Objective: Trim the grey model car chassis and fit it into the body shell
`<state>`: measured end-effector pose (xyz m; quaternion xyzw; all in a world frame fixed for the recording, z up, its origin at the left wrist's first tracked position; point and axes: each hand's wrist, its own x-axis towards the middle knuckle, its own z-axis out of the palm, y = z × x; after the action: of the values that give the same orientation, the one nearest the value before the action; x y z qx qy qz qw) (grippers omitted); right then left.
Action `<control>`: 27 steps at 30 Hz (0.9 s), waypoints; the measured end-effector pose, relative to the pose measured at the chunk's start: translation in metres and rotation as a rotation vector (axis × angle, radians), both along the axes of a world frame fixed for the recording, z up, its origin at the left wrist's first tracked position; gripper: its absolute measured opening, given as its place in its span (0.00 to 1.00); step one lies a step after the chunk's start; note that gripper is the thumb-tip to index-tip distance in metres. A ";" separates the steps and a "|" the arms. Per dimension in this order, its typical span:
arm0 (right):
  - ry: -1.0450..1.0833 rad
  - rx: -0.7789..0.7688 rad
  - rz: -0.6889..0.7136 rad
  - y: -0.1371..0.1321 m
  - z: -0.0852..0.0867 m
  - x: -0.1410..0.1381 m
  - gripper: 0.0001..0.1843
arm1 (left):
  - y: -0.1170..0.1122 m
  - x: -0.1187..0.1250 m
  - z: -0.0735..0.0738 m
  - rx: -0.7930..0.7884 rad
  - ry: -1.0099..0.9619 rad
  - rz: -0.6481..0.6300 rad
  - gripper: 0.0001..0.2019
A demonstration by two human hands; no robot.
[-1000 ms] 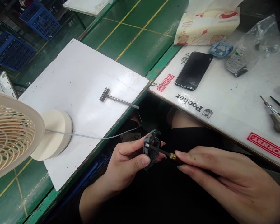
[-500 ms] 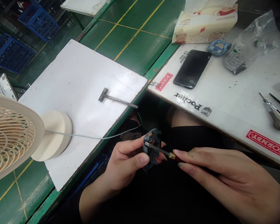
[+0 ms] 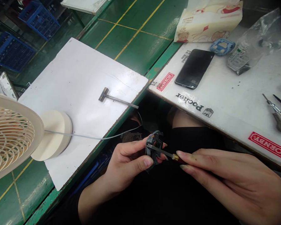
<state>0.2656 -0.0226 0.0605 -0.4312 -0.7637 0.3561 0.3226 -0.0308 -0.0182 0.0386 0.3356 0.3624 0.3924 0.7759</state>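
Observation:
A small dark grey-blue moulded part [image 3: 152, 147] with a curved rim and openings is pinched between the thumb and fingers of my left hand [image 3: 128, 162]. My right hand [image 3: 215, 172] closes on the dark red handle of a thin flat-bladed hand tool [image 3: 165, 152] with a brass collar. The blade's tip rests against the inner side of the part's rim. Fingers of my left hand show behind the part. Both hands are above my lap, in the gap between two work surfaces.
A metal hammer [image 3: 117, 99] lies on the white board [image 3: 77, 72] at left, near a cream fan [image 3: 53, 134] and its cable. On the right table are a phone [image 3: 194, 68], a tissue pack [image 3: 208, 25], a plastic bag [image 3: 248, 50] and a metal-handled pointed tool [image 3: 278, 117].
The part, both hands and the tool have shifted slightly to the right together. The blade still touches the part's rim.

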 end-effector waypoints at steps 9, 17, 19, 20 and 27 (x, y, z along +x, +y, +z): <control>0.005 -0.036 -0.016 0.000 -0.001 -0.003 0.20 | 0.003 0.005 0.002 -0.023 0.004 0.033 0.18; 0.023 -0.049 -0.026 -0.001 -0.003 -0.004 0.18 | 0.004 0.005 0.001 -0.027 0.004 0.035 0.17; 0.022 -0.050 -0.023 0.000 -0.003 -0.004 0.17 | 0.003 0.004 0.001 -0.031 0.008 0.036 0.17; 0.022 -0.054 -0.021 0.000 -0.003 -0.004 0.17 | 0.003 0.004 0.001 -0.031 0.013 0.035 0.17; 0.040 -0.062 -0.037 0.000 -0.002 -0.005 0.16 | 0.004 0.003 0.002 -0.029 0.019 0.021 0.17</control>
<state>0.2606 -0.0229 0.0584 -0.4480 -0.7376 0.3819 0.3308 -0.0279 -0.0139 0.0406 0.3240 0.3788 0.3921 0.7732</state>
